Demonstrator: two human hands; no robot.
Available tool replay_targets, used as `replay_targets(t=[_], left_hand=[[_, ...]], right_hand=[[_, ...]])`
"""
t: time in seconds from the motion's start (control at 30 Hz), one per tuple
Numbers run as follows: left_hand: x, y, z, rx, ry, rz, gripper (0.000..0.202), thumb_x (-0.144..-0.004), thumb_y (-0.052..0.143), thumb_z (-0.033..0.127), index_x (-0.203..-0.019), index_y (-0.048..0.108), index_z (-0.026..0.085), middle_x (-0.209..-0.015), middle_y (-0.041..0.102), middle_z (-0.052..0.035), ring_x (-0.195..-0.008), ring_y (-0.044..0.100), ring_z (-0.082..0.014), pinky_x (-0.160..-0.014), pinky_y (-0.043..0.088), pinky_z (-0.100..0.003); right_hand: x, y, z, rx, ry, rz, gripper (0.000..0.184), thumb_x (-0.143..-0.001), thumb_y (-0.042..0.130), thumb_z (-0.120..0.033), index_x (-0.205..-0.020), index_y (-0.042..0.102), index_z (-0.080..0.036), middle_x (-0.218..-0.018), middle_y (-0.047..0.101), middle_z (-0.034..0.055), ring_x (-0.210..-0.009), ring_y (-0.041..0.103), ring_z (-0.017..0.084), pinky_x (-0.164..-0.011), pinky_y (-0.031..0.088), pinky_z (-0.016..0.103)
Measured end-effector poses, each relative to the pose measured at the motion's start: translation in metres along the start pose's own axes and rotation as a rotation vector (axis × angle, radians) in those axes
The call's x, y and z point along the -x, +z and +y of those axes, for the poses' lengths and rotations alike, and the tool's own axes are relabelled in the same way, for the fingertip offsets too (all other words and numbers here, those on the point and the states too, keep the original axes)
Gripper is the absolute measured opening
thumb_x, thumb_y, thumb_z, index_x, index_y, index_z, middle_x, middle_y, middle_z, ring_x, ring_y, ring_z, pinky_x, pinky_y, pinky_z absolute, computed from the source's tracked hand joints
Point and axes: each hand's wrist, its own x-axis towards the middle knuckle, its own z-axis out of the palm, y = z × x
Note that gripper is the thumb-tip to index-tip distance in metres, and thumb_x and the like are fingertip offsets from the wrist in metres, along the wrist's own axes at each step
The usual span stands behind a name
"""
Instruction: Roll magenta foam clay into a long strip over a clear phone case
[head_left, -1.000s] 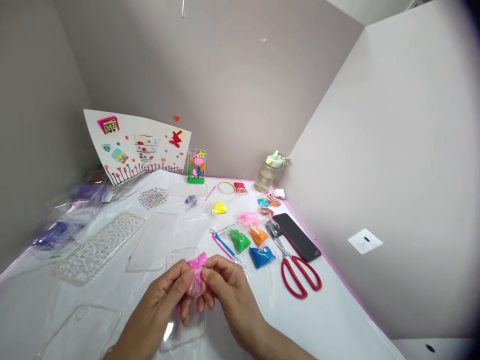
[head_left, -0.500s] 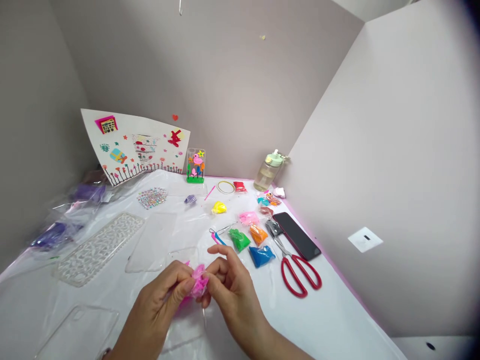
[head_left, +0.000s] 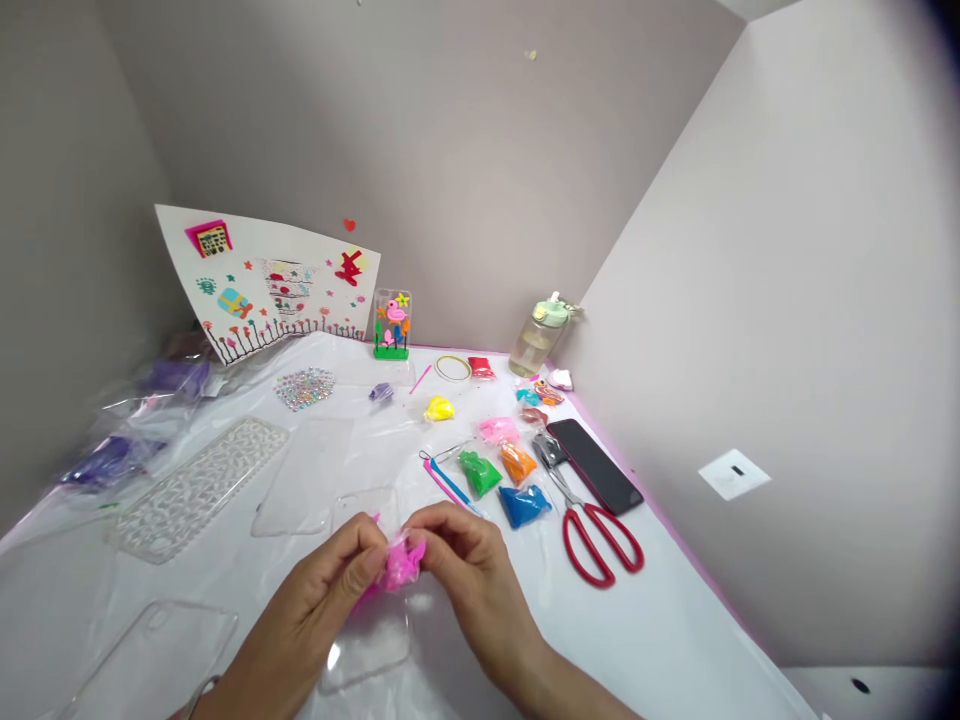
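Two bare hands met at the near middle of the white plastic-covered table (head_left: 675,640), wrists angled inward. The left hand (head_left: 322,600) and right hand (head_left: 465,570) each pinched, between thumb and fingertips, a small crinkled clear packet of bright pink soft clay (head_left: 401,562), held just above a glossy transparent phone case (head_left: 367,645). To the right lay red-handled metal scissors (head_left: 596,535) and a lumpy blue clay packet (head_left: 523,503).
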Motion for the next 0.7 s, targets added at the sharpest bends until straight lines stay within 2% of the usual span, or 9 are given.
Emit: replay_targets(t=[0.1, 0.2, 0.37, 0.43, 0.57, 0.7], left_hand=[[-0.001, 0.003, 0.006, 0.013, -0.058, 0.081, 0.041, -0.099, 0.040, 0.057, -0.076, 0.046, 0.024, -0.073, 0.040, 0.0038, -0.070, 0.041, -0.0167, -0.065, 0.036, -0.025], [-0.002, 0.004, 0.011, 0.060, -0.072, 0.074, 0.042, -0.099, 0.041, 0.058, -0.075, 0.048, 0.023, -0.073, 0.043, 0.0034, -0.070, 0.043, -0.0167, -0.066, 0.036, -0.026], [-0.002, -0.003, 0.014, 0.109, -0.013, 0.043, 0.041, -0.100, 0.041, 0.055, -0.075, 0.046, 0.023, -0.072, 0.044, 0.0036, -0.069, 0.044, -0.0160, -0.067, 0.037, -0.026], [-0.001, -0.004, 0.016, 0.102, 0.003, 0.043, 0.041, -0.101, 0.040, 0.053, -0.075, 0.047, 0.023, -0.073, 0.044, 0.0036, -0.069, 0.044, -0.0156, -0.068, 0.038, -0.026], [0.001, -0.003, 0.018, 0.091, 0.038, 0.054, 0.038, -0.102, 0.040, 0.050, -0.076, 0.048, 0.023, -0.075, 0.045, 0.0035, -0.071, 0.046, -0.0154, -0.070, 0.039, -0.025], [0.002, -0.004, 0.015, 0.118, 0.050, 0.043, 0.038, -0.102, 0.042, 0.050, -0.076, 0.048, 0.023, -0.075, 0.045, 0.0040, -0.068, 0.046, -0.0141, -0.067, 0.039, -0.025]], right_hand=[[-0.001, 0.000, 0.003, -0.117, 0.048, -0.005, 0.015, -0.082, 0.073, -0.031, -0.081, 0.072, -0.017, -0.073, 0.062, -0.0011, -0.069, 0.050, 0.011, -0.069, 0.041, 0.023], [-0.001, 0.001, 0.006, -0.263, 0.143, -0.067, 0.021, -0.078, 0.078, -0.036, -0.080, 0.071, -0.016, -0.068, 0.057, -0.0027, -0.065, 0.044, 0.009, -0.065, 0.036, 0.020], [0.001, 0.003, 0.008, -0.561, 0.358, -0.393, 0.025, -0.079, 0.078, -0.037, -0.084, 0.064, -0.017, -0.050, 0.045, -0.0083, -0.042, 0.026, 0.005, -0.045, 0.019, 0.020], [0.002, 0.003, 0.007, -0.608, 0.381, -0.476, 0.023, -0.080, 0.077, -0.035, -0.085, 0.065, -0.016, -0.047, 0.044, -0.0089, -0.039, 0.023, 0.005, -0.042, 0.018, 0.021], [0.003, 0.001, 0.008, -0.601, 0.392, -0.475, 0.026, -0.076, 0.083, -0.034, -0.085, 0.068, -0.014, -0.050, 0.044, -0.0081, -0.042, 0.030, 0.004, -0.044, 0.023, 0.018], [0.004, -0.001, 0.015, -0.496, 0.381, -0.449, 0.033, -0.075, 0.082, -0.043, -0.085, 0.072, -0.013, -0.060, 0.063, -0.0004, -0.041, 0.046, 0.006, -0.043, 0.030, 0.019]])
